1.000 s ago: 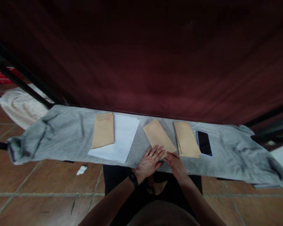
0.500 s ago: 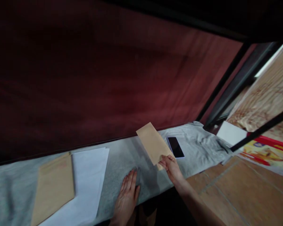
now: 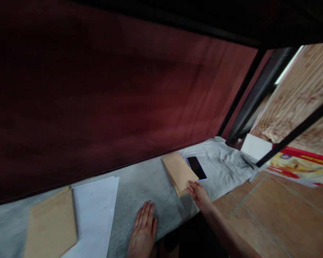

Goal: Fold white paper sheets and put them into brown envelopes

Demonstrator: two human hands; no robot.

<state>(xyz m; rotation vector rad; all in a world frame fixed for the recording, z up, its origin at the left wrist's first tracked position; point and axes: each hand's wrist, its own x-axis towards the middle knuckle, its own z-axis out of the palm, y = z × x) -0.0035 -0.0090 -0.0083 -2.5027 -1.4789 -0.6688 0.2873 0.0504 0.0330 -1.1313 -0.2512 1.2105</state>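
Over grey cloth (image 3: 136, 186), your right hand (image 3: 199, 194) pinches a brown rectangular paper envelope (image 3: 179, 170); your left hand (image 3: 143, 231) lies open, flat.

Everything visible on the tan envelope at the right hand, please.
The tan, rectangular paper envelope has a plain, smooth upper face with no print legible. It is held slantwise over similar tan paper envelopes, just left of the black-screened, rectangular phone. The right hand grips its near edge; whether envelope and phone touch is unclear.
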